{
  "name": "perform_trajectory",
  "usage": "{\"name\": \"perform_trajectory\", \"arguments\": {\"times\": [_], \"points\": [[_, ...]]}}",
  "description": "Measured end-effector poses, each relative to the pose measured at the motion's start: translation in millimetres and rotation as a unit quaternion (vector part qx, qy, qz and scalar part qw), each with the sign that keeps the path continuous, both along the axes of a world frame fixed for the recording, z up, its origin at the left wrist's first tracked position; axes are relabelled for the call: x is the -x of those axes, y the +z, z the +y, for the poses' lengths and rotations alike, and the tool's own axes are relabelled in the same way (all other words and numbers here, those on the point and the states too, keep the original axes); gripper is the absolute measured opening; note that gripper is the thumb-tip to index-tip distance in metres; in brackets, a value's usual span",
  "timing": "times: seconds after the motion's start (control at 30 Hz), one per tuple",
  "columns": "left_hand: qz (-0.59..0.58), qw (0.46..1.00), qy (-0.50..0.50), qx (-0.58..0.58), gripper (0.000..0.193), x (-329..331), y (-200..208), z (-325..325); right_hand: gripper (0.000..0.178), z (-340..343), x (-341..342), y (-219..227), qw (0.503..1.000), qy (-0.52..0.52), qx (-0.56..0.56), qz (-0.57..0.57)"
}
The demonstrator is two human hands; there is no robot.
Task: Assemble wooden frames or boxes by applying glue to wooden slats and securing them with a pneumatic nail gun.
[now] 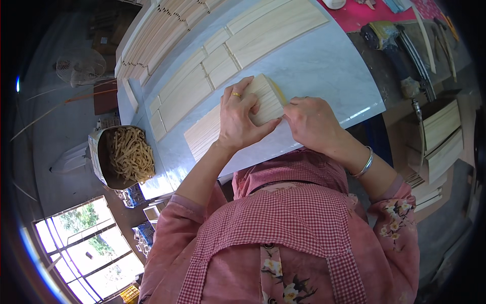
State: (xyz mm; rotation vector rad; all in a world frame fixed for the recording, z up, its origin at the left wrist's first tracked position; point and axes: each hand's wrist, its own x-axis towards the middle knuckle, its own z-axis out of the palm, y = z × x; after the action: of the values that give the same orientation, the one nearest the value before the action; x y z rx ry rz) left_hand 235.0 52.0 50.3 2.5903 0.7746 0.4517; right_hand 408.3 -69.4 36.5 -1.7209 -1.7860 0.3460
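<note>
My left hand (239, 112) lies over a pale wooden board (266, 104) near the front edge of the table. Its fingers and thumb spread across the board and hold it. A pale wooden length (201, 133) shows on the other side of that wrist; I cannot tell if it is the same piece. At the board's right end is my right hand (310, 120), fingers curled closed against the corner. Whatever they pinch is hidden. A yellowish strip (276, 90) runs along that end. Beyond my hands, flat wooden panels (223, 63) lie in rows.
The table (349, 81) has a pale, glossy top. Stacked wooden strips (164, 35) stand at its far left. A box of curled tan bands (129, 154) is at left. On the right are a taped power tool (387, 50) with a hose and a crate of boards (440, 126).
</note>
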Motion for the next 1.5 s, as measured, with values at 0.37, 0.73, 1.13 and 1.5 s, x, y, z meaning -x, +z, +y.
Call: {"name": "perform_trajectory", "arguments": {"times": [0.37,0.73,1.13,1.5], "points": [[-0.004,1.0,-0.007,-0.01,0.043,0,2,1,0.019,-19,-23,12,0.993,0.011,0.114,-0.005],[-0.019,0.998,0.008,-0.063,0.039,9,-3,2,0.057,-59,-213,-24,0.898,-0.337,0.18,-0.219],[-0.041,0.998,0.01,-0.048,0.044,14,-12,5,0.023,-27,-152,105,0.898,-0.347,0.269,0.013],[-0.037,0.998,0.014,-0.05,0.047,14,-16,7,0.015,-58,19,134,0.928,-0.234,0.236,0.171]]}}
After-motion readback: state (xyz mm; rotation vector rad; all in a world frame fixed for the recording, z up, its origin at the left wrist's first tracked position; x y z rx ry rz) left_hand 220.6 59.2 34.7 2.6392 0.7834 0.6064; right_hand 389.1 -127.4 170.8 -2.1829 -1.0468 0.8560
